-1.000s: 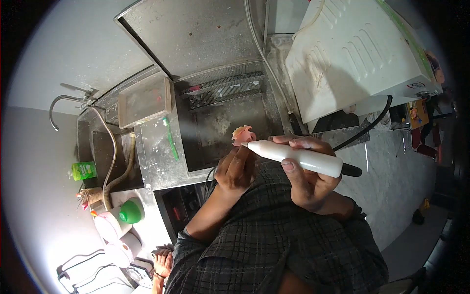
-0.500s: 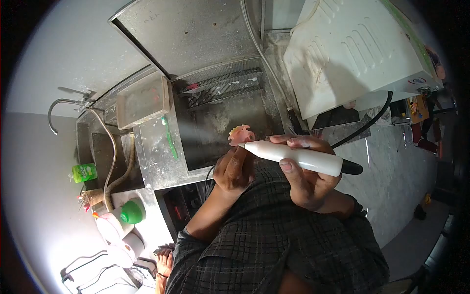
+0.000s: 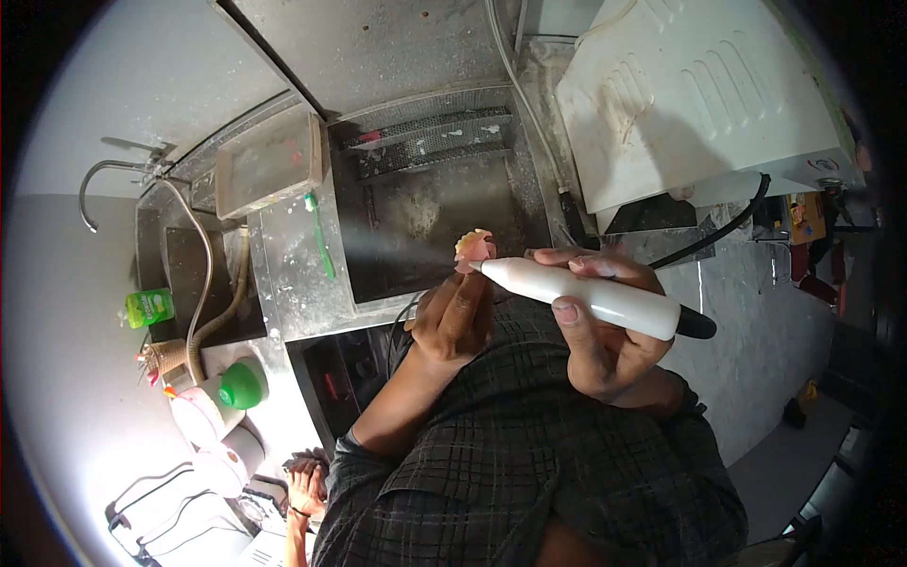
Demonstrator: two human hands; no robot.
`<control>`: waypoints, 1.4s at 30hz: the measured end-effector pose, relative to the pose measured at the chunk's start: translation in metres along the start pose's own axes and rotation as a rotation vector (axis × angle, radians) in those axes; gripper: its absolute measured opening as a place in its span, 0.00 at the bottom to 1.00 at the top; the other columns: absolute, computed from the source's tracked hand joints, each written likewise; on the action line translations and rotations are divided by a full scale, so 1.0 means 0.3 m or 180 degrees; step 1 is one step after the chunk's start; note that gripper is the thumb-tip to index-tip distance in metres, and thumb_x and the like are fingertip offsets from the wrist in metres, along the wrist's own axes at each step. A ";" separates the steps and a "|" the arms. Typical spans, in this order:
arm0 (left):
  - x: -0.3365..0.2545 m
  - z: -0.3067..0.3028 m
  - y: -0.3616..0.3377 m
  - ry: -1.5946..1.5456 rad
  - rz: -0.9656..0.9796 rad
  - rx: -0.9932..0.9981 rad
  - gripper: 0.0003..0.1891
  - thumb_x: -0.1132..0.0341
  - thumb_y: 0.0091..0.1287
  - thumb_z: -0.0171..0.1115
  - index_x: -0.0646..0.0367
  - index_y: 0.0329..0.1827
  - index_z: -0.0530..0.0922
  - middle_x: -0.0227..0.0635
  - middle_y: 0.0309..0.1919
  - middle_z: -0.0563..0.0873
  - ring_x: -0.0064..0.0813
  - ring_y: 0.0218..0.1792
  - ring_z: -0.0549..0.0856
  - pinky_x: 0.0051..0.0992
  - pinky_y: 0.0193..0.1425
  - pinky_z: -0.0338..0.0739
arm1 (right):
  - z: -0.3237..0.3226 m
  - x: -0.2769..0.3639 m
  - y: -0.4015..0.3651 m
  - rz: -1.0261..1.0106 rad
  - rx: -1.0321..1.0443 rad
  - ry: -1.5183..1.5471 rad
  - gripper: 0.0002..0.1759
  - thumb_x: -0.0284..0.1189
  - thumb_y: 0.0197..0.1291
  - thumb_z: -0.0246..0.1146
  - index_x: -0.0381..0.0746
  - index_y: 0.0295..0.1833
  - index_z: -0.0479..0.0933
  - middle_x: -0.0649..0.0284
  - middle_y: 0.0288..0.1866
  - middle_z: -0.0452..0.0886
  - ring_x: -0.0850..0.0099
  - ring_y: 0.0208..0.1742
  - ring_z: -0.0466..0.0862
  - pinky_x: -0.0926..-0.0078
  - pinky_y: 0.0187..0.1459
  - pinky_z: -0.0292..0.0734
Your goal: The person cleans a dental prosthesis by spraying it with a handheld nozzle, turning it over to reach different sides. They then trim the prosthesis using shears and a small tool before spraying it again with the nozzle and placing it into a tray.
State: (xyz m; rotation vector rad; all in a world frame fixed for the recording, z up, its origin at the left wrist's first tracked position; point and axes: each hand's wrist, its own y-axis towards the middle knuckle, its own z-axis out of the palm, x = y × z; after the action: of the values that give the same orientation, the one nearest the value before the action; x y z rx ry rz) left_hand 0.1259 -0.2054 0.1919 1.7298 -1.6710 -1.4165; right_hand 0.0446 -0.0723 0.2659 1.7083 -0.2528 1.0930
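Note:
My left hand (image 3: pixel 452 317) has its fingers closed on a denture (image 3: pixel 473 249), a pink plate with a row of yellowish teeth along its upper left edge. The fingertips cover its lower part. In my right hand (image 3: pixel 614 326) lies a steam handpiece (image 3: pixel 586 295), white and pen-shaped with a black rear end. Its narrow tip points left and is right beside the denture, perhaps touching it. A pale plume of mist spreads leftward from there over the metal basin (image 3: pixel 359 241).
A green toothbrush (image 3: pixel 320 236) and a plastic tray (image 3: pixel 269 165) are on the counter at left. A sink with a faucet (image 3: pixel 123 168) is beyond. A white machine (image 3: pixel 704 104) stands at right. Another person's hand (image 3: pixel 304 491) rests at lower left.
The denture is now turned, showing a narrower side. Mist still blows leftward from the tip. The whole view has shifted slightly, and both hands keep their holds.

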 end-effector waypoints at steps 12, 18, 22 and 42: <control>-0.014 -0.041 -0.033 0.0000 -0.0144 0.0193 0.11 0.83 0.56 0.65 0.72 0.43 0.80 0.45 0.29 0.87 0.33 0.27 0.88 0.24 0.30 0.82 | 0.023 0.011 -0.027 -0.0038 -0.0025 -0.0190 0.16 0.17 0.60 0.60 0.23 0.52 0.67 0.48 0.47 0.75 0.53 0.47 0.84 0.57 0.49 0.84; -0.053 -0.066 -0.020 -0.1780 -0.1937 0.0271 0.08 0.77 0.64 0.65 0.70 0.45 0.83 0.38 0.21 0.83 0.16 0.18 0.81 0.17 0.20 0.74 | 0.030 -0.011 -0.020 -0.0030 -0.0187 -0.0403 0.17 0.14 0.57 0.64 0.24 0.52 0.69 0.47 0.50 0.76 0.57 0.48 0.85 0.64 0.48 0.84; -0.079 -0.111 0.036 -0.2766 -0.3020 0.0500 0.08 0.74 0.68 0.61 0.70 0.44 0.82 0.34 0.21 0.83 0.14 0.16 0.79 0.15 0.17 0.71 | 0.054 -0.020 -0.032 0.0051 0.0032 -0.0496 0.17 0.14 0.57 0.64 0.25 0.52 0.69 0.49 0.50 0.76 0.58 0.50 0.84 0.66 0.49 0.83; -0.051 -0.132 0.014 -0.2611 -0.2960 0.0540 0.08 0.73 0.69 0.60 0.70 0.44 0.82 0.35 0.22 0.84 0.15 0.16 0.78 0.16 0.17 0.70 | 0.067 -0.017 -0.031 0.0132 -0.0265 -0.0664 0.15 0.14 0.56 0.65 0.26 0.49 0.71 0.50 0.49 0.78 0.60 0.47 0.85 0.67 0.48 0.82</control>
State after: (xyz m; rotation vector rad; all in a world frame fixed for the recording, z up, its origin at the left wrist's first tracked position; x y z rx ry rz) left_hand 0.1588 -0.2077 0.2189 2.3620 -1.3141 -2.7541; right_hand 0.0585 -0.0868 0.2552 1.7493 -0.4609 0.9213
